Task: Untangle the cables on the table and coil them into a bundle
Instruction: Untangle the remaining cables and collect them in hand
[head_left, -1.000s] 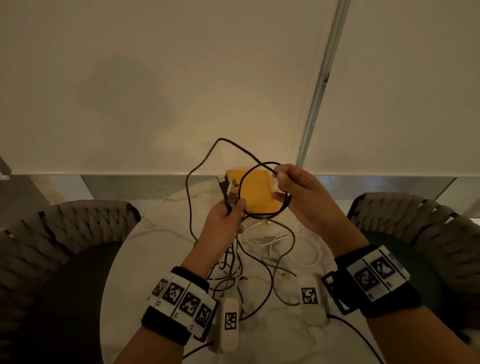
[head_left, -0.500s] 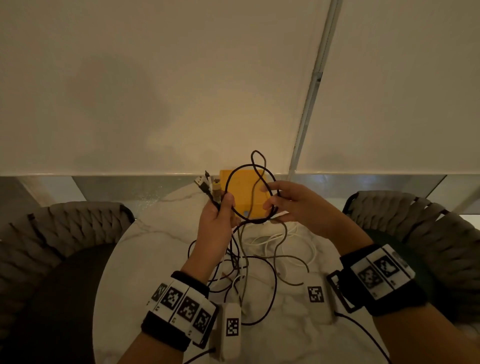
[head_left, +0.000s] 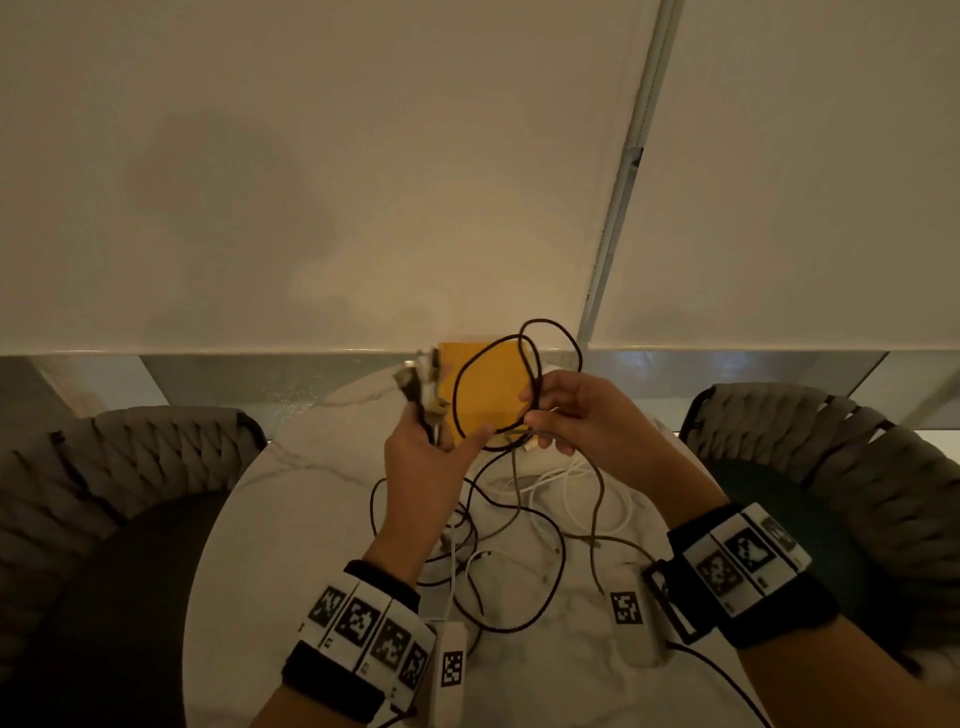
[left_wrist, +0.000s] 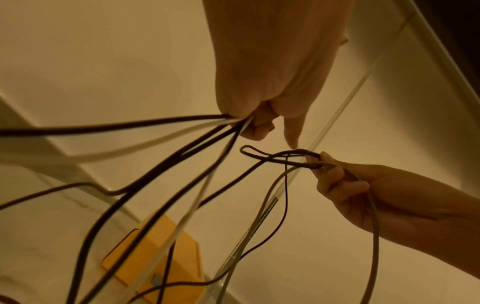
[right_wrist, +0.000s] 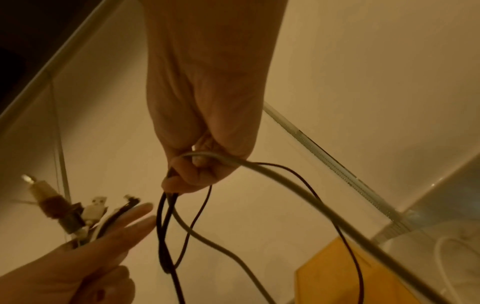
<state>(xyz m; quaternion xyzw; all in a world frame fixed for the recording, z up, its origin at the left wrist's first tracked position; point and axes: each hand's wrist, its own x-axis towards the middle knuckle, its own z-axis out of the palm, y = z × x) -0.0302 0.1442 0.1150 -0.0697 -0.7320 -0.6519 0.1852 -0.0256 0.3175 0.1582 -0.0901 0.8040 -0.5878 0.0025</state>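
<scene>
My left hand (head_left: 431, 452) is raised over the table and grips a bunch of cable ends, their plugs (head_left: 421, 379) sticking up above the fist. In the left wrist view several dark and pale cables (left_wrist: 155, 164) fan down out of that hand (left_wrist: 259, 123). My right hand (head_left: 571, 421) pinches black cable loops (head_left: 493, 384) and a grey cable (head_left: 597, 499). The right wrist view shows the right hand (right_wrist: 192, 170) curled round both, with the plugs (right_wrist: 67, 209) and two straight left fingers (right_wrist: 135, 216) beside them. The remaining tangle (head_left: 498, 561) lies on the table below.
A round marble table (head_left: 291, 519) stands against a pale wall. An orange box (head_left: 467, 374) sits at its far edge behind the loops. A white cable (head_left: 566, 483) lies under my right hand. Woven chairs stand at the left (head_left: 104, 493) and right (head_left: 831, 467).
The tall black arc that stood up at the left has been drawn in. My right hand now holds a second loop beside the first, and the left hand has lifted the plugs higher.
</scene>
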